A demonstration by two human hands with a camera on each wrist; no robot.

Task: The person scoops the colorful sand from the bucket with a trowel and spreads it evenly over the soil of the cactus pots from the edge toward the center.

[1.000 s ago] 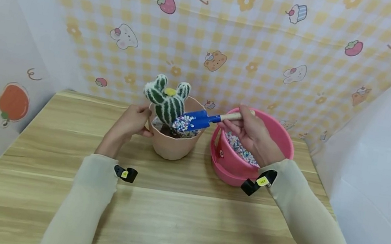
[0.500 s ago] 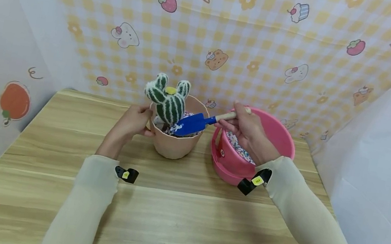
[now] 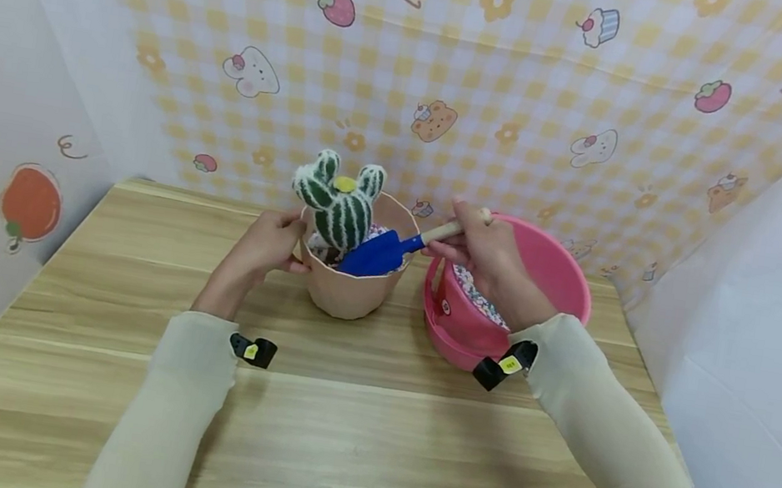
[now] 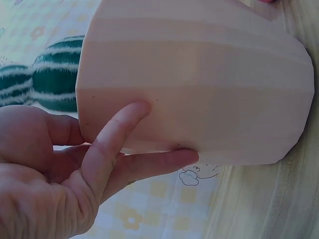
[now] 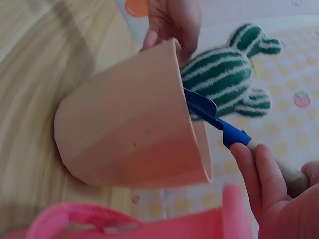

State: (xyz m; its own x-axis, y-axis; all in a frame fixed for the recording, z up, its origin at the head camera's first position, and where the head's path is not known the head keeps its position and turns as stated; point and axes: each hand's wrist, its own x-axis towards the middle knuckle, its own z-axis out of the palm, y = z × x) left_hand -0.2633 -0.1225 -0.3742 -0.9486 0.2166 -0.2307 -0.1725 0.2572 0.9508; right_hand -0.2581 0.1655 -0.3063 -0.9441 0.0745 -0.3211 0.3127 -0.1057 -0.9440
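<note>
wooden table [image 3: 361, 442], blue trowel [image 3: 374, 252] in right fingers [image 3: 470, 243], blade in pot [image 3: 346, 292]

Blue trowel [image 3: 376, 253] tipped into peach pot [image 3: 347, 295]

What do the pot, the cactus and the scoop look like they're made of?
Pot: probably matte plastic, with a smooth, evenly peach, faceted wall. Cactus: likely knitted or plush fabric, with fuzzy green and white stripes. Scoop: glossy blue blade, painted metal or plastic, on a pale handle that looks like wood, held by the right hand.
</note>
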